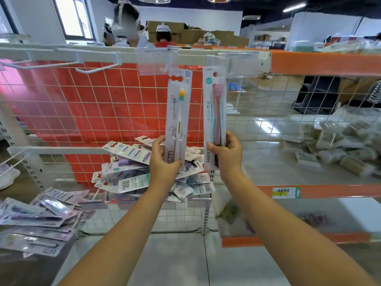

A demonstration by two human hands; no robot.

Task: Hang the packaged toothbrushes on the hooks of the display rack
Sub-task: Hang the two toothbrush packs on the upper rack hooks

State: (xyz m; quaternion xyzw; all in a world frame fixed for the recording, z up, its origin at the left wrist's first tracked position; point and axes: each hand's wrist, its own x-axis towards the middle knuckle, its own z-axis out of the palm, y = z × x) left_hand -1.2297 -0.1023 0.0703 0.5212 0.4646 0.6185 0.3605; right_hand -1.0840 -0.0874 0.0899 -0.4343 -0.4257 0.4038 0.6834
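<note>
I see both arms stretched forward and up toward the rack, forearms rising from the bottom edge; my left hand is curled round the lower end of a white toothbrush pack, thumb across its front, holding it upright; my right hand pinches the bottom of a second pack, the pink-brush pack, thumb on the front and fingers behind, also upright; so two packs are in hand, one per hand, standing side by side and just apart.

The tops of both packs reach the clear label holders at the hook tips on the white top rail; whether either hang-hole is on its hook I cannot tell; the pink-brush pack's top sits behind the right-hand holder.

I count two bare wire hooks further left on that rail; behind them runs the white wire grid.

Below the hands lies one heap of loose packs on the lower shelf; a second heap of purple packs sits at the lower left; both are too jumbled to count.
</note>
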